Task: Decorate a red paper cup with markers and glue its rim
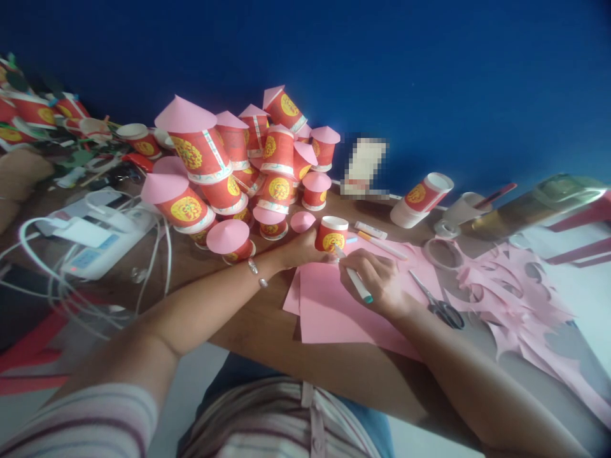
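Note:
My left hand (305, 249) is closed around the left side of a red paper cup (329, 230) with a yellow round emblem and a white rim. In my right hand (375, 277) is a white marker (357, 284) with a teal end, its other end at the front of the cup. Beneath both hands lie sheets of pink paper (329, 312). A small pink paper cone (302, 221) rests just behind my left hand. Left of the cup, several red cups wear pink cone tops (186, 116), some stacked on others.
On the right are scissors (442, 305), a tape roll (443, 252) and pink paper scraps (520, 286). Stacked cups (422, 197) stand near the blue wall. A white power strip (98, 251) with looping cables lies left. Another person's arm (21, 181) shows at the far left.

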`<state>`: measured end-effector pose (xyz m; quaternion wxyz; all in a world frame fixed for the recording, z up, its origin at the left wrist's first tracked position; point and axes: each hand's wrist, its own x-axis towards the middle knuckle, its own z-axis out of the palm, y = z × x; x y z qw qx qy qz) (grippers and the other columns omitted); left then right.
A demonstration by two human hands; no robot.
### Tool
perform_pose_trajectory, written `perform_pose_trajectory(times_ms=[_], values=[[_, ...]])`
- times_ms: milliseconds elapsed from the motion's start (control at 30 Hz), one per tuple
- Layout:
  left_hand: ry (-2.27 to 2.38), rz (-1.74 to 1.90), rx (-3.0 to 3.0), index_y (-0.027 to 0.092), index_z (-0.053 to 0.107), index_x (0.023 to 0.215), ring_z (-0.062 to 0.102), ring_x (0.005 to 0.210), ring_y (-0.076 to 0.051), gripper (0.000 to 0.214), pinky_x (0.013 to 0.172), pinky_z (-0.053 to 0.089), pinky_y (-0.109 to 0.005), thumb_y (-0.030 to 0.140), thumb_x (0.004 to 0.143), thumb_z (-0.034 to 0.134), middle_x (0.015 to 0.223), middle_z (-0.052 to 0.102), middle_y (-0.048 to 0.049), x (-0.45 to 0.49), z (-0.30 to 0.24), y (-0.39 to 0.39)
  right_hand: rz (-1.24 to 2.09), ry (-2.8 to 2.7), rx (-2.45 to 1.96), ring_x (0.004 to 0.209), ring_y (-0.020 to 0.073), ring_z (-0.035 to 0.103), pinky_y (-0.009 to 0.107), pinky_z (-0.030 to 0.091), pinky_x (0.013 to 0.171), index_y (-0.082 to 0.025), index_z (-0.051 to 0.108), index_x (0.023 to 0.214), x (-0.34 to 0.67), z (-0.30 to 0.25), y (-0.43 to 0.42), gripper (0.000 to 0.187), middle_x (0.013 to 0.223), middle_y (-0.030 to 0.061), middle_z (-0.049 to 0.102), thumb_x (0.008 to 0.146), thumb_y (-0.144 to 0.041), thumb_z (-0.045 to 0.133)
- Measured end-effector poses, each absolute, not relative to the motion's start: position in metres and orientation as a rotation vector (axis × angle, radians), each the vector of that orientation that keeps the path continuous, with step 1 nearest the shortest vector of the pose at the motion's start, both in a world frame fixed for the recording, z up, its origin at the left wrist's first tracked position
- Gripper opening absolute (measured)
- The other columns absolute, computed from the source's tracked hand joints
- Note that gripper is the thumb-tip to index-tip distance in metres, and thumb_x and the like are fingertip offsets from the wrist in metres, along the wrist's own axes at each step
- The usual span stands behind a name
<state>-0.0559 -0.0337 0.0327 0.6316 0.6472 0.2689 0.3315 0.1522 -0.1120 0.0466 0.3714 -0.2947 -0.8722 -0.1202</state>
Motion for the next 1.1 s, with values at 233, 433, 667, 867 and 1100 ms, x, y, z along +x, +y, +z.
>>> perform_pose_trajectory(times_ms=[233, 433, 667, 867, 1100], values=[[0.615, 0.699, 1.385, 0.017, 0.060, 0.123, 0.072, 0.110, -0.029, 0.070, 0.094, 0.058, -0.044, 0.043, 0.070, 0.098, 0.118, 0.074, -0.0137, -0.0579, 0.0315, -0.0334, -0.299, -2.222, -0.779, 0.070, 0.0139, 0.067, 0.025, 0.051, 0.059, -0.019, 0.058, 0.111, 0.1523, 0.0496, -0.1131, 0.021, 0.085, 0.0020, 0.071, 0.098, -0.003, 0.059], [0.608, 0.688, 1.318, 0.017, 0.062, 0.114, 0.071, 0.101, -0.024, 0.061, 0.095, 0.056, -0.043, 0.038, 0.069, 0.098, 0.106, 0.073, -0.0078, -0.0589, 0.0321, -0.0330, -0.280, -2.145, -0.777, 0.067, 0.0134, 0.066, 0.025, 0.051, 0.056, -0.020, 0.057, 0.108, 0.1509, 0.0541, -0.1132, 0.022, 0.082, 0.0013, 0.069, 0.096, -0.003, 0.062], [0.587, 0.688, 1.277, 0.017, 0.063, 0.115, 0.071, 0.100, -0.024, 0.059, 0.096, 0.056, -0.042, 0.035, 0.070, 0.097, 0.105, 0.073, -0.0073, -0.0591, 0.0336, -0.0341, -0.278, -2.172, -0.787, 0.070, 0.0143, 0.069, 0.026, 0.053, 0.060, -0.021, 0.059, 0.113, 0.1544, 0.0493, -0.1127, 0.025, 0.085, 0.0015, 0.071, 0.095, -0.003, 0.062], [0.566, 0.689, 1.312, 0.018, 0.061, 0.118, 0.069, 0.098, -0.022, 0.064, 0.089, 0.056, -0.038, 0.038, 0.069, 0.098, 0.106, 0.071, -0.0067, -0.0591, 0.0315, -0.0331, -0.309, -2.241, -0.770, 0.075, 0.0153, 0.072, 0.025, 0.053, 0.061, -0.021, 0.060, 0.117, 0.1566, 0.0466, -0.1129, 0.029, 0.090, 0.0021, 0.074, 0.094, -0.003, 0.062], [0.549, 0.672, 1.369, 0.017, 0.063, 0.113, 0.067, 0.099, -0.022, 0.062, 0.088, 0.054, -0.037, 0.047, 0.070, 0.097, 0.104, 0.070, -0.0076, -0.0590, 0.0336, -0.0331, -0.344, -2.231, -0.768, 0.072, 0.0142, 0.071, 0.025, 0.051, 0.058, -0.019, 0.059, 0.114, 0.1547, 0.0488, -0.1121, 0.024, 0.088, 0.0021, 0.074, 0.096, -0.003, 0.062]])
